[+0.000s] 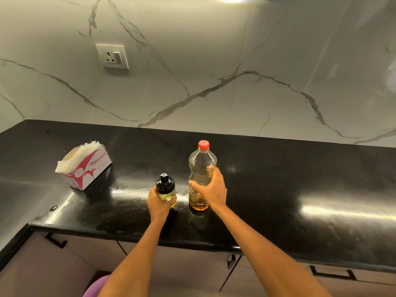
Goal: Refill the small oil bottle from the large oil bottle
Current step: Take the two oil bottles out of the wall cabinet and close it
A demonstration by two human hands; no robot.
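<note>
Black counter: tissue box toward its left end. Left hand grips small oil bottle; right hand grips large oil bottle, oil low inside.

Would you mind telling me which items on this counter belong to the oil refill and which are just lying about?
Part of the job:
- small oil bottle, black cap on, held by the left hand
- large oil bottle, red cap on, held by the right hand

Lying about:
- tissue box
- wall socket
</note>
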